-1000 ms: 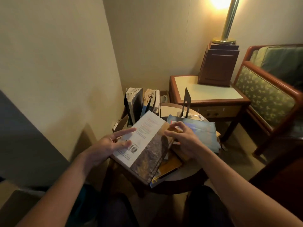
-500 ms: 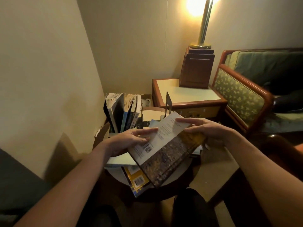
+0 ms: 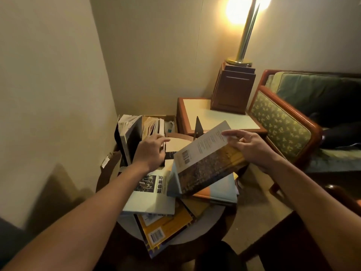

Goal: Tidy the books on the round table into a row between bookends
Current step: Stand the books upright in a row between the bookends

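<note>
Book (image 3: 203, 163) hangs tilted, gripped at its far edge by my right hand (image 3: 254, 148), while my left hand (image 3: 150, 153) presses straight fingers against the standing books (image 3: 131, 133).

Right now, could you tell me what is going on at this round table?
A person is tidying books. The right hand holds a tilted paperback, back cover up, above the round table. The left hand rests against the upright books at the back left. A black bookend stands apart to their right, and several loose books lie flat in front.
</note>
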`<state>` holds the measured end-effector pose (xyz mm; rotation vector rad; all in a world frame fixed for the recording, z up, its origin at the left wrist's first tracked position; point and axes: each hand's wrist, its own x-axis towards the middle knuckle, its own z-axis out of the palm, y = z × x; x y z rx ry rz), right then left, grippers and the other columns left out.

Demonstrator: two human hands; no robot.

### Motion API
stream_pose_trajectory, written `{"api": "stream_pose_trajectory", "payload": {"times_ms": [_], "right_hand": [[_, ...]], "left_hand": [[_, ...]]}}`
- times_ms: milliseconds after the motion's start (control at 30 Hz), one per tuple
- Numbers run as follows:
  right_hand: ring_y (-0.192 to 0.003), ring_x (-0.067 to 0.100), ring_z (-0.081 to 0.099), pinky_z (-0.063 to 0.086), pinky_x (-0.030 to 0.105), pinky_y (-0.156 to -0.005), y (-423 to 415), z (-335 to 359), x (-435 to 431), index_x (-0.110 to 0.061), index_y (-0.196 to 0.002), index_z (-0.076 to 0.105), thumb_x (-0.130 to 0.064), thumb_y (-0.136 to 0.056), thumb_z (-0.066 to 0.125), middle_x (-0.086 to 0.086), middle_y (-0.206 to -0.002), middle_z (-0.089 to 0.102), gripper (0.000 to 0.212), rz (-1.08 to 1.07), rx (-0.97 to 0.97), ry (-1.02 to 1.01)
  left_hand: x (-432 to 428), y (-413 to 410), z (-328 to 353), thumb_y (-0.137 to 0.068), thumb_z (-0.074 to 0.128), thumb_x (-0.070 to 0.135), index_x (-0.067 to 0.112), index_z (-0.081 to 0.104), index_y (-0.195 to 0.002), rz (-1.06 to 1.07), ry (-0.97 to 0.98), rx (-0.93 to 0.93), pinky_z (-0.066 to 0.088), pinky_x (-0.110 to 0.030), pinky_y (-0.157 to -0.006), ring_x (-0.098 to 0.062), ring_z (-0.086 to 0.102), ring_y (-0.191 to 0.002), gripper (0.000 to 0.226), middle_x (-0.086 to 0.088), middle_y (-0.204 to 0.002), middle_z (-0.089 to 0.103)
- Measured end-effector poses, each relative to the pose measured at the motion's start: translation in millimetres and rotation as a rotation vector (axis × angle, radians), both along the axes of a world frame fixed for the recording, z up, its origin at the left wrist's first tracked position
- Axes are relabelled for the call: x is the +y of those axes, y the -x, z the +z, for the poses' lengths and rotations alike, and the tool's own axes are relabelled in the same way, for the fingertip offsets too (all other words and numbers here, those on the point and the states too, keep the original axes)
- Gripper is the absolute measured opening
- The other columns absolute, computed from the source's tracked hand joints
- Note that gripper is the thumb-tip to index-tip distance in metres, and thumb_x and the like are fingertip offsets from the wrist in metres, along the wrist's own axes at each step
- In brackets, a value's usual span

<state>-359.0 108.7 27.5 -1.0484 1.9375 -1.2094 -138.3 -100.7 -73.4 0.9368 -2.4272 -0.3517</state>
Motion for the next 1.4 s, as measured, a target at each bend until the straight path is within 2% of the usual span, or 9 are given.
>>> {"api": "stream_pose_trajectory", "payload": {"times_ms": [100,200,467,600,733,900,1067,1233,1400], "right_hand": [[-0.087,0.018,0.067,0.058,0.023,-0.059,-0.1,7.3,-15.4,-0.023,-0.122,0.069,-0.021,-0.103,0.054,0.002,-0.107,0.06,0.025,0.018,0.025,-0.022],[-0.09,0.017,0.066,0.059,0.024,-0.059,-7.7,11.2,-35.1,-0.024,-0.122,0.069,-0.021,-0.102,0.054,0.003,-0.107,0.06,0.025,0.049,0.028,-0.037],[-0.089,0.014,0.063,0.056,0.019,-0.058,-45.0,15.9,-100.5,-0.023,-0.12,0.071,-0.02,-0.103,0.055,-0.002,-0.101,0.06,0.024,0.132,0.103,-0.027],[-0.099,0.021,0.066,0.062,0.034,-0.074,-66.7,7.4,-145.1,-0.032,-0.117,0.071,-0.025,-0.103,0.055,0.004,-0.113,0.065,0.023,0.137,0.199,-0.042],[-0.105,0.024,0.063,0.054,0.035,-0.058,-87.7,-1.2,-184.9,-0.041,-0.121,0.069,-0.031,-0.103,0.051,0.004,-0.13,0.063,0.027,0.141,0.423,-0.046],[-0.113,0.029,0.059,0.054,0.04,-0.085,-105.9,-15.5,-223.7,-0.042,-0.132,0.062,-0.029,-0.099,0.045,0.006,-0.142,0.056,0.039,0.086,0.719,-0.102],[-0.103,0.032,0.06,0.049,0.038,-0.087,-113.5,-44.4,-250.9,-0.039,-0.138,0.058,-0.028,-0.101,0.043,0.01,-0.133,0.05,0.041,0.028,0.732,-0.162],[-0.115,0.034,0.057,0.045,0.037,-0.092,-125.2,-72.1,-265.2,-0.034,-0.142,0.054,-0.029,-0.101,0.045,0.014,-0.141,0.045,0.042,0.046,0.693,-0.21],[-0.113,0.043,0.059,0.051,0.045,-0.092,-146.6,-72.2,-278.6,-0.029,-0.152,0.033,-0.029,-0.103,0.043,0.025,-0.141,0.044,0.051,0.172,0.862,-0.208]], "left_hand": [[-16.7,4.8,-11.6,-0.093,0.061,0.029,0.026,0.028,-0.156,0.002,0.073,-0.393,0.023,-0.05,-0.121,-0.023,0.023,-0.15,0.071,0.001,-0.163,0.026],[-29.8,-0.5,-17.9,-0.095,0.058,0.034,0.027,0.01,-0.159,0.019,0.168,-0.545,0.013,-0.051,-0.124,-0.02,0.007,-0.154,0.081,0.004,-0.167,0.007],[-54.9,-40.1,-4.7,-0.097,0.053,0.029,0.022,0.014,-0.159,0.098,0.13,-0.438,0.007,-0.042,-0.124,-0.016,0.013,-0.153,0.073,0.004,-0.166,0.014],[-64.5,-59.2,-8.0,-0.096,0.058,0.034,0.017,0.013,-0.159,0.142,0.105,-0.383,0.003,-0.037,-0.121,-0.018,0.012,-0.153,0.079,0.0,-0.166,0.013],[-75.0,-71.4,-15.6,-0.094,0.058,0.029,0.008,0.017,-0.158,0.13,0.094,-0.335,0.008,-0.043,-0.124,-0.021,0.017,-0.153,0.078,-0.008,-0.165,0.02],[-69.7,-74.8,-14.4,-0.089,0.067,0.024,0.008,0.033,-0.152,0.135,0.131,-0.211,0.019,-0.047,-0.12,-0.03,0.032,-0.147,0.074,-0.011,-0.159,0.035],[-79.3,-70.5,-29.5,-0.081,0.074,0.023,0.011,0.038,-0.15,0.08,0.203,-0.192,0.023,-0.048,-0.118,-0.027,0.045,-0.14,0.079,-0.008,-0.151,0.048],[-89.2,-70.2,-39.7,-0.055,0.096,0.015,0.014,0.053,-0.142,0.153,0.303,-0.261,0.034,-0.037,-0.102,-0.023,0.063,-0.121,0.096,-0.005,-0.137,0.061],[-83.3,-69.3,-43.9,-0.077,0.075,0.008,0.024,0.042,-0.151,0.04,0.252,-0.04,0.02,-0.048,-0.113,-0.027,0.051,-0.135,0.082,0.0,-0.149,0.049]]}}
